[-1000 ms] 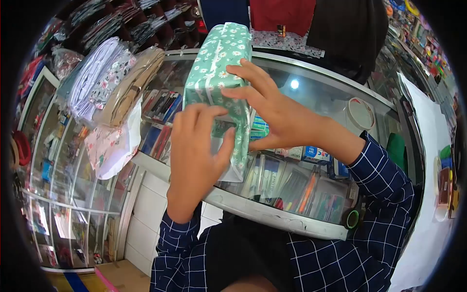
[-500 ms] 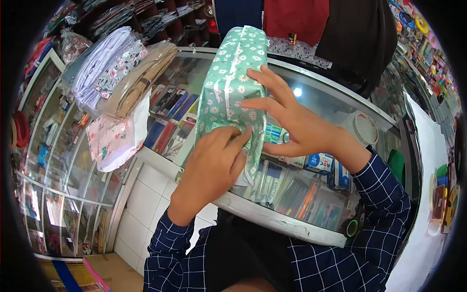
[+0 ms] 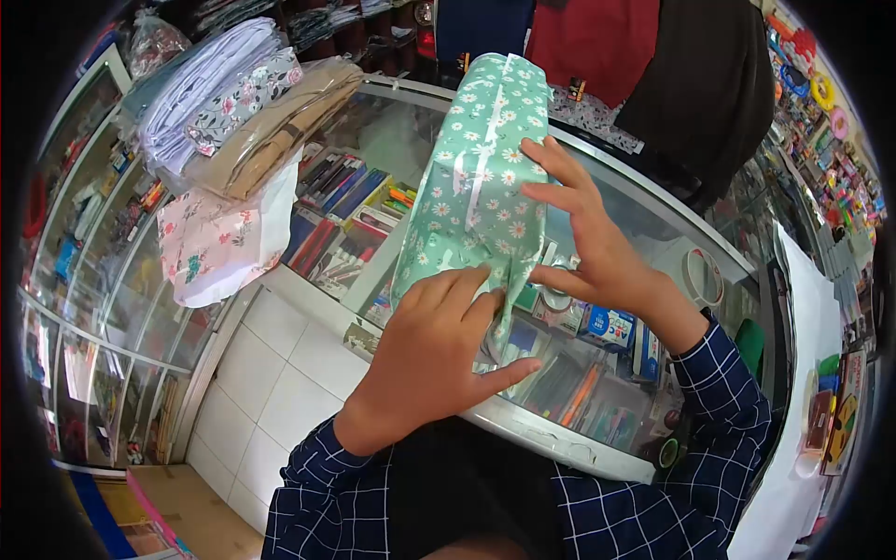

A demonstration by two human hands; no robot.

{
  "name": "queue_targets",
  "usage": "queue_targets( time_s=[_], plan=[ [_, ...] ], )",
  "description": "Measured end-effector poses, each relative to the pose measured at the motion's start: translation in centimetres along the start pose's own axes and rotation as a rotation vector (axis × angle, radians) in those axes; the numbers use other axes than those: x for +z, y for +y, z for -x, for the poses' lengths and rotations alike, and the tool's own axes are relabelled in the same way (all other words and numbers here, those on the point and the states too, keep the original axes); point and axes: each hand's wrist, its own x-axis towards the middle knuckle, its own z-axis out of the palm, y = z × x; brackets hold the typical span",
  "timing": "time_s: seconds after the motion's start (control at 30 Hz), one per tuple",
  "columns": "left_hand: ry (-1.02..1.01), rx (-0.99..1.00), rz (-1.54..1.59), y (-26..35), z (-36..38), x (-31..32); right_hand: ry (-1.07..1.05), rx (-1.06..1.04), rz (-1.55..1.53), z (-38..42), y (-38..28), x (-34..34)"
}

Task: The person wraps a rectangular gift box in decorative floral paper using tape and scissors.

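Observation:
A long package (image 3: 495, 159) in green wrapping paper with white daisies stands on the glass counter in front of me. A torn white paper edge runs along its top. My left hand (image 3: 434, 341) presses its bent fingers into the folded paper at the near end, its thumb stretched out to the right and free of the paper. Against the package's right side rests my right hand (image 3: 597, 238), fingers spread, with the thumb low by the near corner. The folds beneath my left fingers are partly hidden.
The glass counter (image 3: 560, 439) holds pens and boxes inside. Folded clothes in plastic (image 3: 280, 121) and a pink floral paper sheet (image 3: 219, 238) lie to the left. A tape roll (image 3: 702, 277) sits at right, near a white sheet (image 3: 812, 317). Dark cloths hang behind.
My left thumb has swung away from the index finger and now sticks out. The view has shifted, so the package appears further right. The right hand stays at the package's side.

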Motion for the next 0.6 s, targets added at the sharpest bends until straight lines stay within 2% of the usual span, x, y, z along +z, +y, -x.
queue_targets(
  time_s=[0.13,0.17,0.27,0.6],
  plan=[
    [0.037,-0.057,0.012,0.1,0.1,-0.3,-0.058,-0.003,-0.101,0.0,-0.3,-0.5],
    [0.039,-0.066,0.024,0.1,0.1,-0.4,-0.094,0.071,-0.058,-0.2,-1.1,-0.9],
    [0.061,-0.064,0.064,-0.3,0.3,-0.3,-0.182,-0.020,0.137,-0.8,-1.6,-1.5],
    [0.006,-0.076,0.012,-1.4,-1.3,-0.3,-0.152,0.041,0.120,-0.7,-1.8,-1.1]
  ],
)
